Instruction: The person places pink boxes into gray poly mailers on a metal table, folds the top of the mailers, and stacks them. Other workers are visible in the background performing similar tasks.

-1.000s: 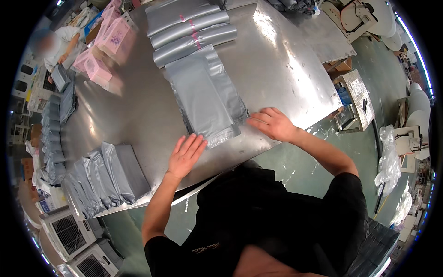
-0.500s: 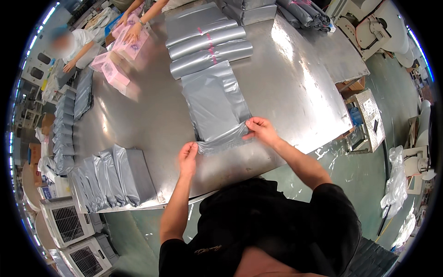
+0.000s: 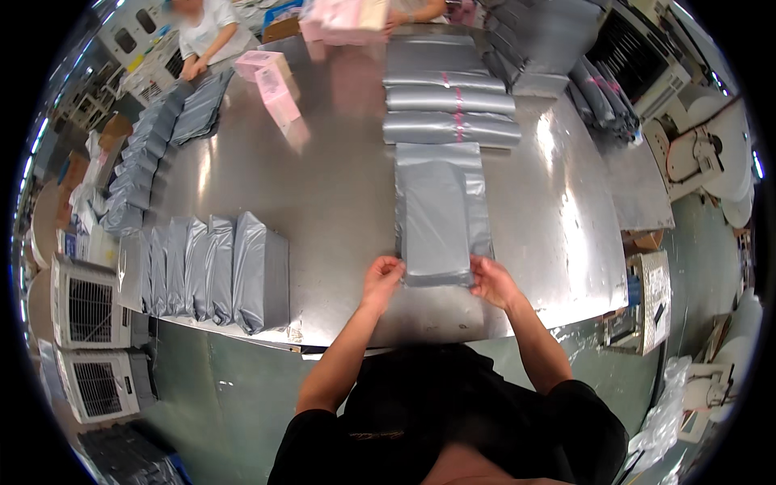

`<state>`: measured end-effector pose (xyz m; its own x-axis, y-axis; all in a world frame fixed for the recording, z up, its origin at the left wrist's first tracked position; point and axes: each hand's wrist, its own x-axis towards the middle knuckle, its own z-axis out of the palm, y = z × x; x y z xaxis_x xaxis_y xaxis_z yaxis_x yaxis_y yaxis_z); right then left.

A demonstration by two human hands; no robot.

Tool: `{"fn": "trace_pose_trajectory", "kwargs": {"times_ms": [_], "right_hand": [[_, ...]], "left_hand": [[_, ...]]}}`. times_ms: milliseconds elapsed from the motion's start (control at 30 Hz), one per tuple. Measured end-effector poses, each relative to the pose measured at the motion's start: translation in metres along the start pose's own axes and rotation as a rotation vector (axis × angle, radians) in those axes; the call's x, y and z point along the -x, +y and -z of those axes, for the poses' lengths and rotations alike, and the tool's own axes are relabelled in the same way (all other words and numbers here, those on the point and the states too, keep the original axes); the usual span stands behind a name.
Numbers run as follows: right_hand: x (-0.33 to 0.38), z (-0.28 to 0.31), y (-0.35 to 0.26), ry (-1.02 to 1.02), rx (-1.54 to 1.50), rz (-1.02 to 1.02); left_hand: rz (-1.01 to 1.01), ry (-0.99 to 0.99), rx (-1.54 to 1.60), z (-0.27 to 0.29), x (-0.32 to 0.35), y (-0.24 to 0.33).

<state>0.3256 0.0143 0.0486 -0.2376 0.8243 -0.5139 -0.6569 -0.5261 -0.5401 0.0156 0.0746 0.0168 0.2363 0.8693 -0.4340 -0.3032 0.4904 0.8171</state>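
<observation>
A grey plastic bag (image 3: pixel 436 214) lies flat on the metal table, with a raised rectangular shape showing along its middle. At its near left corner, my left hand (image 3: pixel 383 283) has thumb and fingers closed on the edge. My right hand (image 3: pixel 491 283) pinches the near right corner in the same way. The near edge between them is fairly straight. Just beyond the bag's far end lie several rolled grey bag bundles (image 3: pixel 449 127) with pink marks down their middle.
Filled grey bags (image 3: pixel 261 271) stand in a row at the table's (image 3: pixel 339 194) front left corner. More grey packages (image 3: pixel 133 182) line the left edge. Pink boxes (image 3: pixel 279 93) stand farther back. A co-worker (image 3: pixel 206 36) is at the far left; another handles a blurred pink box (image 3: pixel 343 20).
The bag's near edge, crumpled and stretched before, now lies straighter, and my hands are closer together. Pink boxes at the back have been lifted by a co-worker. The whole view has shifted.
</observation>
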Motion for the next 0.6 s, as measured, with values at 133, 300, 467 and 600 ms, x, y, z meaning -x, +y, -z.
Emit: {"fn": "trace_pose_trajectory", "kwargs": {"times_ms": [133, 300, 467, 600], "right_hand": [[-0.009, -0.020, 0.004, -0.097, 0.530, 0.064], [-0.053, -0.130, 0.031, -0.217, 0.426, -0.029], [-0.114, -0.308, 0.079, -0.644, 0.977, -0.065], [-0.287, -0.356, 0.018, -0.462, 1.631, 0.771]], "left_hand": [[0.081, -0.050, 0.171, 0.030, 0.022, 0.007], [0.308, -0.132, 0.674, 0.089, 0.076, 0.005], [0.176, 0.003, 1.406, 0.140, 0.123, -0.003], [0.131, 0.074, 1.544, 0.166, 0.136, -0.022]]}}
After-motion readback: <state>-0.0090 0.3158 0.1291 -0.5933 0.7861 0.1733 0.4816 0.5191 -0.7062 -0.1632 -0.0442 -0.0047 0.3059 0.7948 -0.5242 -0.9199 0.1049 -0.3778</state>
